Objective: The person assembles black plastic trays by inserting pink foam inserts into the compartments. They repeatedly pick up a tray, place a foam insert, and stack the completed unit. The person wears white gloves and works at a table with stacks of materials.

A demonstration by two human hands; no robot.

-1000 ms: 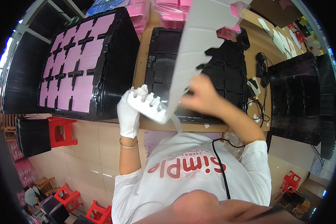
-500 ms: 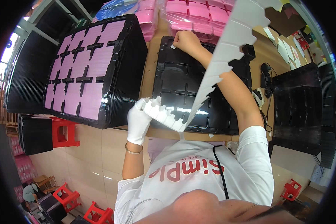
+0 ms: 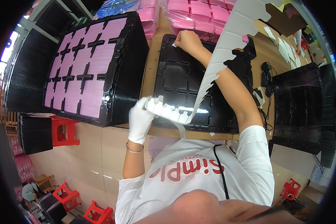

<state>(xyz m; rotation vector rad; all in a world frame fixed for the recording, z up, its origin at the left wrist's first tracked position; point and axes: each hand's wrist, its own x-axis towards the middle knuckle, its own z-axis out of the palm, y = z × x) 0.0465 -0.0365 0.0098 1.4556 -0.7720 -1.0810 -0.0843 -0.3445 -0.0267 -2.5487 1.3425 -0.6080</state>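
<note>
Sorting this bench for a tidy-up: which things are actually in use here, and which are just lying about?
In use:
- left hand in a white glove, holding the white notched strip
- right hand, bare, at the far edge of the empty black tray

Lying about:
- black tray with pink inserts
- wrapped pink packs
- stack of black trays
- red stool

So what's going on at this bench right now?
A person stands at a wooden bench. The white-gloved left hand holds one end of a long white notched strip. The bare right hand presses a small white piece at the far edge of an empty black compartment tray. A stack of black trays filled with pink sheets sits to the left.
</note>
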